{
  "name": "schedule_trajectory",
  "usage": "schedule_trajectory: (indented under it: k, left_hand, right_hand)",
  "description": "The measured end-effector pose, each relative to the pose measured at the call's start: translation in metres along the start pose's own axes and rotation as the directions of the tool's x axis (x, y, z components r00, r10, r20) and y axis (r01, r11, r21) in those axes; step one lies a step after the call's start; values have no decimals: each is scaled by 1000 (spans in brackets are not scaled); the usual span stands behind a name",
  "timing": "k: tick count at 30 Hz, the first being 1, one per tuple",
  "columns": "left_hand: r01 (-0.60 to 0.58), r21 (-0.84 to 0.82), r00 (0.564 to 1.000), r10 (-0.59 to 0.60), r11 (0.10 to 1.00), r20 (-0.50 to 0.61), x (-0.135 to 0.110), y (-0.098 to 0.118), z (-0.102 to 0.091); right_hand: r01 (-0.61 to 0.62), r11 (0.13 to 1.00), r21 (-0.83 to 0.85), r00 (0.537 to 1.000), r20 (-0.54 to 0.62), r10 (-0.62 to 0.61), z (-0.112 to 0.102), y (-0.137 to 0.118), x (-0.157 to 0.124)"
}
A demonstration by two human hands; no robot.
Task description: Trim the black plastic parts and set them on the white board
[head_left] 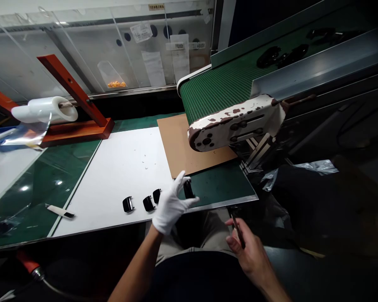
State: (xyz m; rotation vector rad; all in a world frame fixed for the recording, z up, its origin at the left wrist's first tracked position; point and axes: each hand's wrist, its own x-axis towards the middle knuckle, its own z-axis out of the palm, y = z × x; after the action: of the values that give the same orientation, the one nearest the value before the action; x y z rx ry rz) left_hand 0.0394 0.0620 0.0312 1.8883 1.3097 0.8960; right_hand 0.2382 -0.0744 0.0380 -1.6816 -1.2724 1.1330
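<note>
My left hand (171, 205), in a white glove, is over the front edge of the table. A curved black plastic part (188, 189) sits between its thumb and fingertips, gripped by its ends. My bare right hand (250, 251) is in front of the table edge, above my lap. Its fingers are closed around a thin dark tool (239, 233), whose kind I cannot make out. Left of my glove, a few similar black parts lie on the white sheet (122, 167): one black part (128, 204) apart, another black part (149, 204) closer, and a third (156, 196) beside the glove.
A green conveyor belt (220, 90) ends above a brown cardboard sheet (176, 142), with black parts (269, 56) farther up it. On the left are a utility knife (59, 211) and a film roll (44, 110) on a wooden stand (77, 132). A red-handled tool (27, 262) hangs below the table.
</note>
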Motion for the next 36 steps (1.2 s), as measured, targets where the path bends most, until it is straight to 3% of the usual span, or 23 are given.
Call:
schedule_trajectory:
  k: [2,5,8,11,19,29,36]
  left_hand:
    - [-44,-174,999,45,984,2,-30,20,1]
    - [-53,-403,998,61,913,7,-63,45,1]
    - [18,-481,1000,-4,876,31,-78,61,-1]
    - [39,-490,999,-23,871,37,-81,68,-4]
    - [-22,-447,995,64,894,79,-82,70,-4]
    - [19,-431,995,24,902,93,-82,73,-6]
    - [72,-455,996,-37,887,86,-81,71,-5]
  right_hand:
    - [126,970,-207,992,6,-127,-7,-19,7]
    - [293,877,-381,956,108,-272,-12,-49,15]
    - [362,813,-455,932,209,-298,-14,-71,16]
    - [365,791,-491,926,282,-252,-16,-81,13]
    - [386,714,-584,908,376,-183,-20,-84,9]
    - [486,587,-648,874,360,-326,-17,-75,8]
    - [539,477,-695,821,304,-484,-10,-65,9]
